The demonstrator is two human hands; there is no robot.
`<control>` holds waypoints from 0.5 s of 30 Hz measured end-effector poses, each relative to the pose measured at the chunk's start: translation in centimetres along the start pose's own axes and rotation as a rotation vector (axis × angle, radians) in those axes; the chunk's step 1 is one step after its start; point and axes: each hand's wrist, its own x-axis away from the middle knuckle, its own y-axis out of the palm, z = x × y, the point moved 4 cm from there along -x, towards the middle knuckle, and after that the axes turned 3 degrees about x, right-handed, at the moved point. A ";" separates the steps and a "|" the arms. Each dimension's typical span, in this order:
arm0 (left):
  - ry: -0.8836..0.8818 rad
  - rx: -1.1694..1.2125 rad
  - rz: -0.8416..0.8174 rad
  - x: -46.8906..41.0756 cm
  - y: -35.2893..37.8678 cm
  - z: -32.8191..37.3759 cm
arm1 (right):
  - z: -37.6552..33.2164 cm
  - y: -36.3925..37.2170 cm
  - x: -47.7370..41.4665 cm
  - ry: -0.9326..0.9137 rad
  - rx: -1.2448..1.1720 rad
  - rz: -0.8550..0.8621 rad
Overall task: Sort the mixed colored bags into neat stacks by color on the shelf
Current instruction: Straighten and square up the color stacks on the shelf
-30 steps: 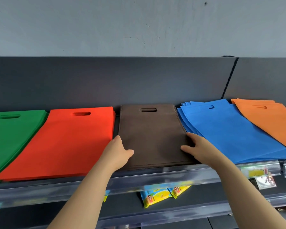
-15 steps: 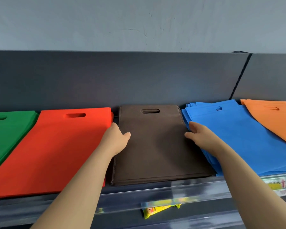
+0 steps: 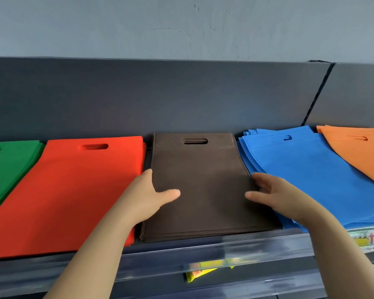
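Flat bags lie in stacks along the shelf: green (image 3: 7, 169) at the far left, then red (image 3: 73, 190), brown (image 3: 199, 175) in the middle, a fanned blue stack (image 3: 307, 173), and orange (image 3: 358, 152) at the far right. My left hand (image 3: 147, 197) presses against the brown stack's left edge, with its thumb lying on top. At the brown stack's right edge my right hand (image 3: 274, 193) rests with straight fingers, its thumb also on the brown surface. The orange stack overlaps the blue one.
A dark back panel (image 3: 181, 100) rises behind the bags. The shelf's front rail (image 3: 203, 249) carries a clear price strip with a label (image 3: 363, 238) at the right. Yellow packets (image 3: 201, 272) show on a lower shelf.
Both hands slid forward along the brown stack's sides, then drew back a little toward me. The camera view tilted and shifted, so the stacks appear larger.
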 end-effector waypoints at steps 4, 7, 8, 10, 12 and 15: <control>-0.017 -0.056 -0.105 2.4 1.2 -0.9 | 0.7 1.0 2.9 0.002 0.027 -0.007; -0.004 -0.088 -0.102 3.2 1.8 -1.1 | 0.4 1.7 3.9 -0.008 0.139 0.040; 0.002 -0.074 -0.088 3.4 1.8 -1.2 | 0.2 1.9 4.2 -0.013 0.154 0.057; 0.004 -0.032 -0.062 4.0 1.9 -1.4 | 0.1 2.0 4.8 -0.017 0.144 0.085; 0.012 -0.025 -0.059 4.8 2.0 -1.5 | 0.1 2.2 5.1 -0.017 0.139 0.082; 0.012 -0.059 -0.068 5.5 2.3 -1.5 | -0.2 3.0 5.5 -0.033 0.243 0.070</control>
